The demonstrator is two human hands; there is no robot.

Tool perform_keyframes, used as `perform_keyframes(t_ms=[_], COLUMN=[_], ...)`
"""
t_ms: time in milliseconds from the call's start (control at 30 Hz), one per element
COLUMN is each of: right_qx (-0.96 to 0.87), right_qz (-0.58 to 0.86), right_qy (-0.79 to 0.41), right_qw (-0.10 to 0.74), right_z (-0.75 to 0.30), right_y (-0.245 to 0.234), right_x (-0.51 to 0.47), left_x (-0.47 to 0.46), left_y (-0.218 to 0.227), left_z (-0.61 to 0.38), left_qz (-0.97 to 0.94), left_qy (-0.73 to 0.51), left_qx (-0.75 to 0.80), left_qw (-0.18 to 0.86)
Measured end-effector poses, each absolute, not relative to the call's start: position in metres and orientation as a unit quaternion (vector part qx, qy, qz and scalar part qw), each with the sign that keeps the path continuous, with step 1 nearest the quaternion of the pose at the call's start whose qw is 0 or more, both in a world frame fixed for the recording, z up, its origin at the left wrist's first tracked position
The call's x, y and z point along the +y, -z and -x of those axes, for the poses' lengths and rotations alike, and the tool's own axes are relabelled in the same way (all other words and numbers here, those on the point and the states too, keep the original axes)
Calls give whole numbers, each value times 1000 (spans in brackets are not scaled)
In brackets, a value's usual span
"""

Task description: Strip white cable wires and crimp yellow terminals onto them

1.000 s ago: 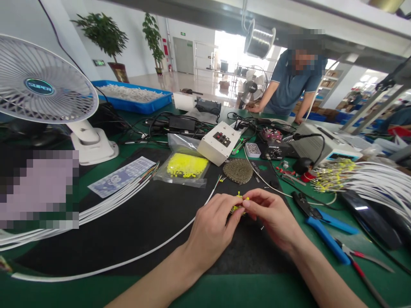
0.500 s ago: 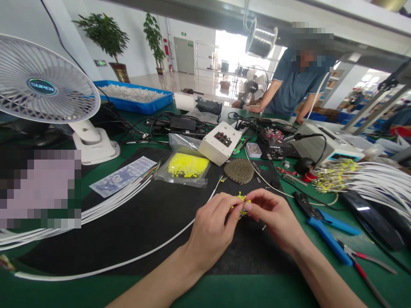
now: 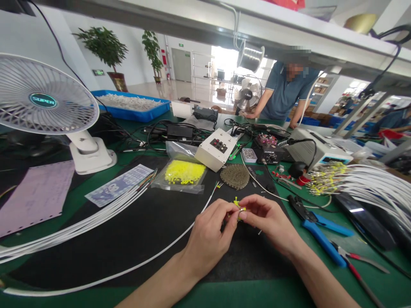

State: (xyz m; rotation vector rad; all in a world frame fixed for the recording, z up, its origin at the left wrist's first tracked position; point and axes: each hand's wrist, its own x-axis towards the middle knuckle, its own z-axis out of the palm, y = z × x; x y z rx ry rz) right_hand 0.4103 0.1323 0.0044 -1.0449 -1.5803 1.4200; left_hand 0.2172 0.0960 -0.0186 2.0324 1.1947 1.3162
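Observation:
My left hand (image 3: 208,229) and my right hand (image 3: 271,222) meet over the black mat (image 3: 154,239), fingertips almost touching. Both are closed in a pinch around a small metal piece with yellow parts (image 3: 236,200); the fingers cover most of it, and its exact kind is not clear. Just beyond the hands lies a brownish heap of tiny metal pieces (image 3: 235,176). A single white cable (image 3: 175,237) curves across the mat, its bared coloured wire ends behind my left hand. Further back, a clear plastic bag (image 3: 184,172) holds bright yellow bits.
White cables (image 3: 105,214) lie bundled at left, near a desk fan (image 3: 91,154). Blue-handled crimping pliers (image 3: 324,244) and red-handled cutters (image 3: 356,273) lie at right, below cables with yellow tips (image 3: 369,179). A grey switch box (image 3: 215,149) stands behind; a person (image 3: 282,94) leans on the far side.
The camera view has tilted up slightly, so the bench appears lower. Both hands stay together in the same pinch, and fewer yellow parts show around the fingertips.

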Motion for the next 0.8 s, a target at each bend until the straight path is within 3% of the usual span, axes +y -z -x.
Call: perform_keyframes(t_ms=[300,467,533,667,800], right_qx=[-655,-686,-691,-690,-697], right_qz=[609,639,672,705,700], right_qy=[-189,-61,-5,15,42], right_qw=[406,341,266,163,145], right_z=[-503,-575,-597,-617,-609], right_y=[3,27,40,60,63], right_x=[113,84,75,72,80], left_x=[100,103,104,106,104], left_y=[18,26,28,29,29], left_z=[-216,-215,-215,-214,-215], left_qz=[-717,-719,-723,-726,-728], left_qy=[-477,-481,-481,-485,-486], left_qx=[465,468,466,463,463], left_qw=[204,179,169,149,141])
